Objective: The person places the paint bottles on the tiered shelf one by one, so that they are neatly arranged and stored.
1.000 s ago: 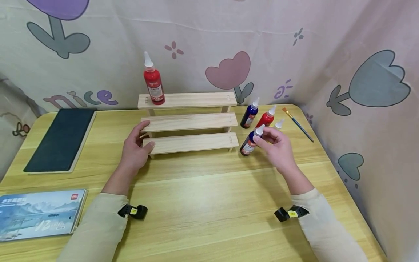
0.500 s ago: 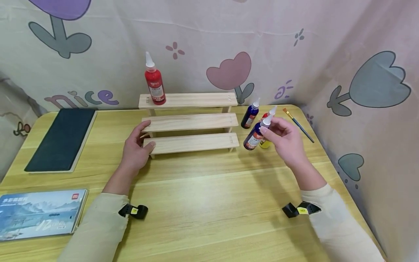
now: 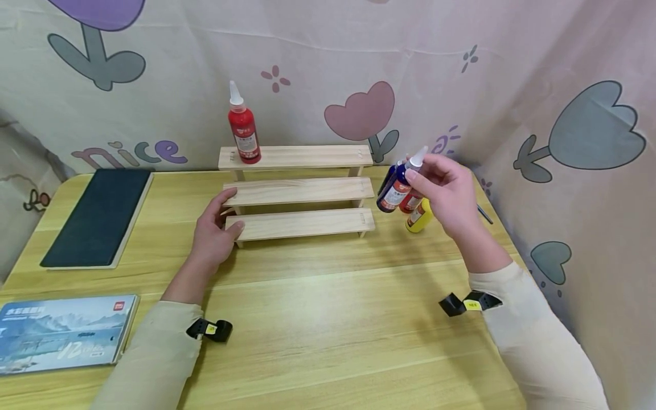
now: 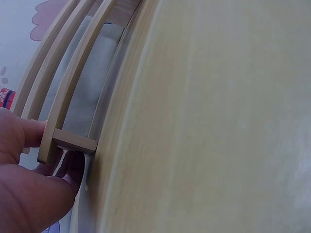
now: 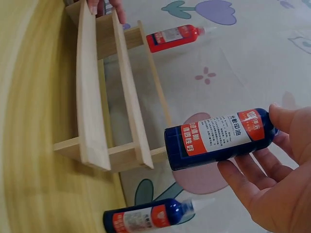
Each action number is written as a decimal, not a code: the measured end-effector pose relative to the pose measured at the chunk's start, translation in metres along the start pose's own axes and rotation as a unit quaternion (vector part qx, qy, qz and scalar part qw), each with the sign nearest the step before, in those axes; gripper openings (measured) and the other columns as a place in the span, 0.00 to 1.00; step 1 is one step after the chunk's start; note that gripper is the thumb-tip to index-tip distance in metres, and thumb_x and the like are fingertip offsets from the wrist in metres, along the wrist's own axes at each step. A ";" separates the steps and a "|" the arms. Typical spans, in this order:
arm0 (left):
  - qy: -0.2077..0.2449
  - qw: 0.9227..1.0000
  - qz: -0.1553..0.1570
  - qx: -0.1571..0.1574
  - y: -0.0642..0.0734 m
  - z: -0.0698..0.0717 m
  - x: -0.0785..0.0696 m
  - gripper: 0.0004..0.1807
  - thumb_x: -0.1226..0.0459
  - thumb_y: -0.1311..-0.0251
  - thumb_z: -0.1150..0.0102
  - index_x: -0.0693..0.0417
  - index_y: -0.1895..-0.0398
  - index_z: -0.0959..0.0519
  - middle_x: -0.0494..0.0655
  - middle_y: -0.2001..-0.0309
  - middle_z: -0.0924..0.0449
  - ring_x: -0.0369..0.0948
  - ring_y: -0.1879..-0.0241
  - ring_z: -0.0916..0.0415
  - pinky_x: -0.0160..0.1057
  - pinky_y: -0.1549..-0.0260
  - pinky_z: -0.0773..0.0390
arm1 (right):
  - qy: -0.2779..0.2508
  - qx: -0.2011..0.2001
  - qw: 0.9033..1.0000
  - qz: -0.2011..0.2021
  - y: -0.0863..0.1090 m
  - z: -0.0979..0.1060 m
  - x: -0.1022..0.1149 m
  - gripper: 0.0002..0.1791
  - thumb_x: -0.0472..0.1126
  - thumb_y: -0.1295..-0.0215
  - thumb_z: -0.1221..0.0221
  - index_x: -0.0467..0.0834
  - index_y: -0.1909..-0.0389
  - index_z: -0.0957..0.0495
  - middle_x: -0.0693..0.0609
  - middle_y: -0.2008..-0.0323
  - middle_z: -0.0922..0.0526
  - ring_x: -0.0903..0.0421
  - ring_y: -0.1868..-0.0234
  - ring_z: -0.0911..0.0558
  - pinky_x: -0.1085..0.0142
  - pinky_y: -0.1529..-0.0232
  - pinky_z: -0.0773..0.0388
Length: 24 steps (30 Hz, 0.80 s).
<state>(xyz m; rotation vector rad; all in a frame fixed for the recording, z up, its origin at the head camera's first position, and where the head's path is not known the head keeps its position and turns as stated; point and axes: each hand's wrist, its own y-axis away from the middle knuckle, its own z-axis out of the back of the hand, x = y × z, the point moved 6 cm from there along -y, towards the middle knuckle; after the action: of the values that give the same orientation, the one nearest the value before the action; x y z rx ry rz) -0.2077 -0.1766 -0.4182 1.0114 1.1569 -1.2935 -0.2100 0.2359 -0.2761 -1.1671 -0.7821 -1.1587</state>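
My right hand (image 3: 446, 191) pinches a dark blue squeeze bottle (image 3: 396, 191) near its white nozzle, holding it up right of a three-step wooden rack (image 3: 302, 191). In the right wrist view, thumb and fingers close around the neck end of this bottle (image 5: 221, 138). My left hand (image 3: 212, 230) grips the rack's left end, its thumb at the lowest step and fingers at the middle one. A red bottle (image 3: 243, 134) stands upright on the top step at the left. Behind the held bottle are another blue bottle (image 5: 141, 218), a red one (image 3: 410, 202) and a yellow one (image 3: 419, 216), partly hidden.
Far right, a paintbrush (image 3: 484, 214) lies mostly hidden behind my right hand. A dark notebook (image 3: 99, 219) lies at the back left, and a flat box with a blue landscape cover (image 3: 66, 333) in front of it. A printed curtain (image 3: 307, 62) hangs behind the table.
My right hand has lifted the blue bottle off the table and carried it back, uncovering the yellow bottle and covering most of the brush. The left hand stays on the rack.
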 end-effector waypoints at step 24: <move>-0.006 1.000 -0.001 0.001 0.000 0.000 -0.002 0.41 0.84 0.38 0.49 0.46 0.25 0.36 0.58 0.32 0.36 0.53 0.37 0.36 0.50 0.36 0.36 | -0.060 0.035 0.997 -0.021 -0.073 -0.045 0.034 0.15 0.39 0.36 0.33 0.43 0.48 0.16 0.42 0.52 0.19 0.46 0.51 0.19 0.60 0.53 0.18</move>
<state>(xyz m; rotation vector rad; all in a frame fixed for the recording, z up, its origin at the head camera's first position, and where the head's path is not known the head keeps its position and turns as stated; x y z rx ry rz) -0.2074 -0.1761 -0.4162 1.0021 1.1472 -1.3012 -0.2756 0.1841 -0.2356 -1.1740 -0.9350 -1.0940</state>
